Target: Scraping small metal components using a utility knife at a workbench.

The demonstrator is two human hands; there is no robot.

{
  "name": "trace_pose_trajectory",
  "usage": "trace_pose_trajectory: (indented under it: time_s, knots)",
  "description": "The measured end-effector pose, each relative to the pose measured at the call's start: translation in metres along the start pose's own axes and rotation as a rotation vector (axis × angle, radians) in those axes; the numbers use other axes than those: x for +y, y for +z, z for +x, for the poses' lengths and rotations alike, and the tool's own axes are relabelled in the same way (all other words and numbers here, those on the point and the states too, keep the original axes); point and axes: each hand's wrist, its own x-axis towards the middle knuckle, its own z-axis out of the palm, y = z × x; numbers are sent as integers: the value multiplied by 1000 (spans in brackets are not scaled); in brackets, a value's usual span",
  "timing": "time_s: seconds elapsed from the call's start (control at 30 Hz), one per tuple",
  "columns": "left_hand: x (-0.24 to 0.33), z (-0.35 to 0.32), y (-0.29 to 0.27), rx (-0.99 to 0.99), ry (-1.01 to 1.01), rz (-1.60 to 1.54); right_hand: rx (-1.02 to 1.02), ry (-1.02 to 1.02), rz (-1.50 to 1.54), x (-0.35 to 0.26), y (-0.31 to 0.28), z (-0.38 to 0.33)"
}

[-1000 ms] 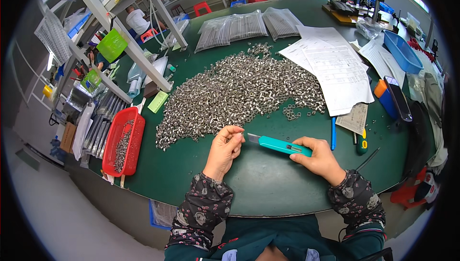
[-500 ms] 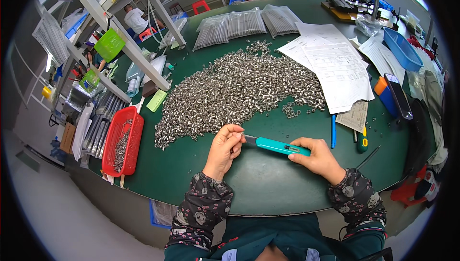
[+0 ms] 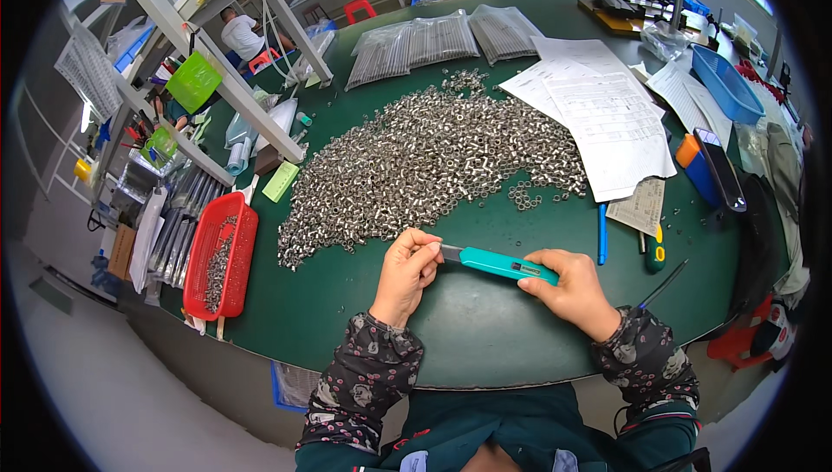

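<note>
While the right hand [image 3: 568, 286] grasps a teal cutter [image 3: 498, 263], the left hand [image 3: 406, 271] pinches its blade tip; clear flat packages [image 3: 438, 39] lie at upper centre of the green counter [image 3: 468, 333].

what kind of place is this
Likely a small-parts workshop or factory bench: a big heap of small metal parts on the green worktable, a red parts tray, and bagged stock behind.

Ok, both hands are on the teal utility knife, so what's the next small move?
Probably ease the left hand fingertips off the bare blade tip of the teal utility knife. The right hand already grips the handle, and the heap of small metal sleeves lies just beyond.
</note>
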Motion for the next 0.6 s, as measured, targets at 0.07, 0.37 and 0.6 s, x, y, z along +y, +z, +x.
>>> trace_pose_trajectory:
  time_s: [0.07,0.37,0.6]
  knots:
    - [0,2,-1,7,-15,-70,83,-93,-131,-11,1,-2]
    - [2,1,-3,6,-77,-275,157,-149,-145,-6,-2,3]
    - [0,3,-5,-29,-68,-252,135,-126,-111,-1,-2,3]
